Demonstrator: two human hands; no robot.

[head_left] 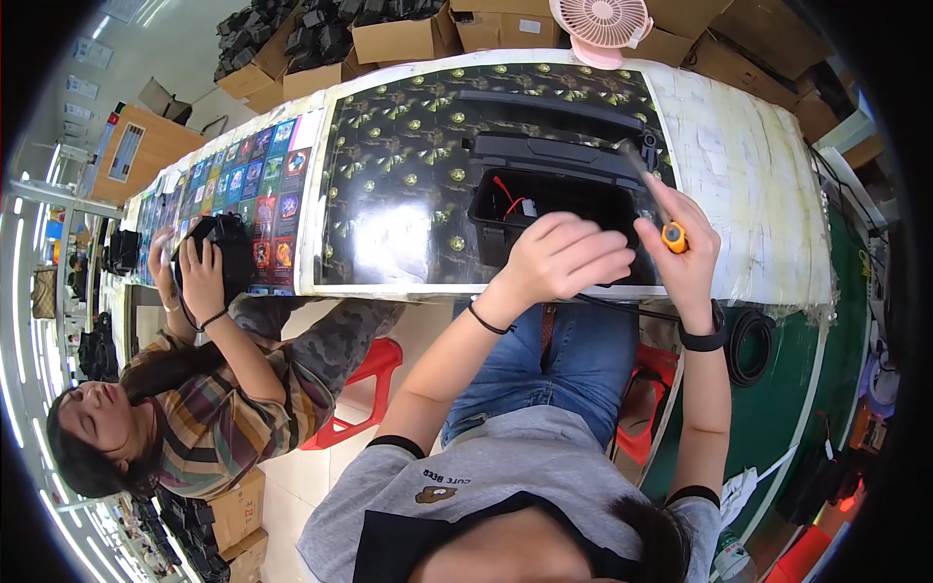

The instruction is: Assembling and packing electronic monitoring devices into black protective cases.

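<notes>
An open black plastic box [491, 238] rests near the front edge of the table, its lid [544, 151] tipped back on the far side. Red wires [507, 199] and a small pale connector [529, 208] show inside. My left hand [564, 257] is over the box's near side with its fingers curled together; whatever they may pinch is hidden. To the right, my right hand [688, 243] grips a screwdriver [673, 235] by its orange-ended handle, the shaft pointing away and smeared by motion. A black cable [632, 310] runs from below the box toward the right.
Behind the box lies a long black part [554, 109] on the dark patterned mat [398, 146]. A pink fan [601, 29] stands at the far edge. A coiled black hose [750, 348] is at right. On my left, a co-worker handles a black piece [225, 255].
</notes>
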